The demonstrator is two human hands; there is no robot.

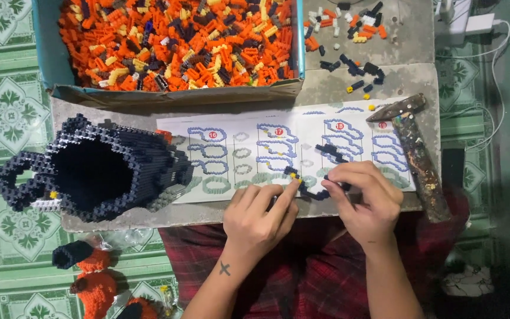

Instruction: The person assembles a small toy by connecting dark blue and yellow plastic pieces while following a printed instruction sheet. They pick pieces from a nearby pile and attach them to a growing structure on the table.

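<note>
Green patterned floor tiles are surrounding a grey bench (349,82); near its front edge, left hand (259,220) and right hand (366,199) are each pinching, grip clamped, a curved dark brick strip (312,191) over an instruction sheet (237,147).

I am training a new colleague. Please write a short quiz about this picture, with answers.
1. True or false: the hammer lies left of the instruction sheet.
2. What is mostly in the cardboard box? A) orange bricks B) green bricks C) screws
3. What do the left hand and the right hand touch together?

Key
1. False; it lies at the sheet's right end.
2. A
3. A curved chain of dark bricks, with one yellow piece, on the sheet.
</note>
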